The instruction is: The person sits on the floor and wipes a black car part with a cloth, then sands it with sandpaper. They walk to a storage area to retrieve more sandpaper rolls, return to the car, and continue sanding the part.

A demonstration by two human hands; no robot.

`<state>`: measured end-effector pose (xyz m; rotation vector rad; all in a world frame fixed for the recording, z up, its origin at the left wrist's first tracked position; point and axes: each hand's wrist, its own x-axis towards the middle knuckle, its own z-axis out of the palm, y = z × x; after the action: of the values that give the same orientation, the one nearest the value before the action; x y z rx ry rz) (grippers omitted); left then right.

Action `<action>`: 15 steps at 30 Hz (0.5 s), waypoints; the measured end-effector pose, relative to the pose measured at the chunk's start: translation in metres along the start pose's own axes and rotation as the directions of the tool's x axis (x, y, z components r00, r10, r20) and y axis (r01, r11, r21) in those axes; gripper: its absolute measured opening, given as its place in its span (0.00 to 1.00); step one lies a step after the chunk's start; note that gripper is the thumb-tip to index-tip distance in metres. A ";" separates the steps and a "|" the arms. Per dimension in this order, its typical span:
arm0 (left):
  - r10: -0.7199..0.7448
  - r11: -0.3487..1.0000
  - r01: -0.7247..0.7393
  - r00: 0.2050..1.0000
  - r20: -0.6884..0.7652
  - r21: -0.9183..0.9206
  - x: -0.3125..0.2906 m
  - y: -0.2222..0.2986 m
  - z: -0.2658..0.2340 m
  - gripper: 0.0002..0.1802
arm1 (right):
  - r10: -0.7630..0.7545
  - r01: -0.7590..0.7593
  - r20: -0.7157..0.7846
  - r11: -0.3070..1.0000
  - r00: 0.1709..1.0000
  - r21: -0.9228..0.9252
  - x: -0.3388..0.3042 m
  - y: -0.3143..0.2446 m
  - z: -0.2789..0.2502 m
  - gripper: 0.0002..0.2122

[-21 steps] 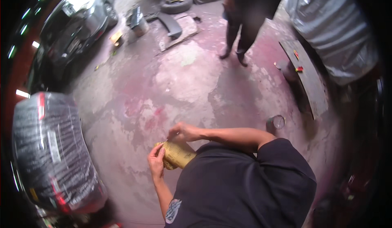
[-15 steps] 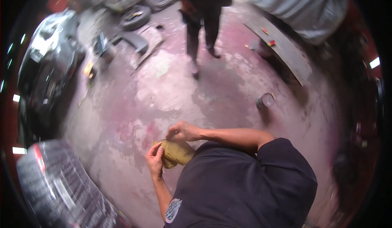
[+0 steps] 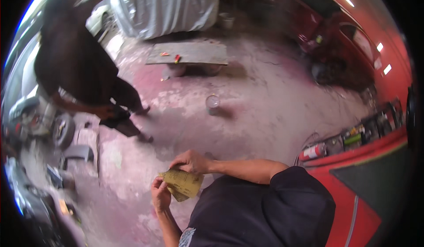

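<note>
In front of my dark shirt, both hands hold a folded yellow sheet of sandpaper [image 3: 187, 184] with dark print on its face. My left hand [image 3: 161, 195] pinches its left edge between thumb and fingers. At the top edge, my right hand [image 3: 192, 162] is closed on the sheet, its fingertips partly hidden. A second flap of the sheet shows below the upper layer. The hands are close together, with the floor below them.
A person in dark clothes [image 3: 79, 66] stands at the left. Ahead are a can [image 3: 213, 104] on the floor and a low plank bench [image 3: 194, 55] with small red items. A silver-covered vehicle [image 3: 165, 8] stands behind. To the right are a red car [image 3: 327, 30] and a tool-laden red surface [image 3: 349, 147].
The view has swung to the right, so the person and bench now appear farther left. The sandpaper was curled and now looks flatter. Both hands keep hold of it.
</note>
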<state>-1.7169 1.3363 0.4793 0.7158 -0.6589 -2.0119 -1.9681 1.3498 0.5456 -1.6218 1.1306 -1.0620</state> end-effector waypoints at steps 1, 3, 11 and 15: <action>-0.027 0.999 0.028 0.999 0.031 -0.023 0.003 -0.001 0.005 0.10 | -0.037 0.035 -0.052 0.999 0.998 -0.037 -0.009 -0.005 -0.002 0.13; -0.089 0.994 0.083 0.992 0.092 0.072 0.017 -0.002 0.010 0.09 | -0.067 0.055 -0.164 0.995 0.984 -0.078 -0.021 -0.013 -0.007 0.13; -0.062 0.791 -0.112 0.963 0.261 0.602 0.072 -0.031 0.072 0.10 | 0.113 -0.249 -0.493 0.944 0.862 -0.219 -0.110 0.063 -0.129 0.23; 0.006 0.335 -0.222 0.972 0.234 0.916 0.106 -0.059 0.037 0.10 | 0.434 -0.719 -0.721 0.683 0.540 -0.128 -0.240 0.108 -0.331 0.20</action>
<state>-1.8235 1.2792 0.4405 1.0755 -2.0433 -1.3851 -2.3600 1.4989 0.4904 -0.9591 2.3306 -0.9457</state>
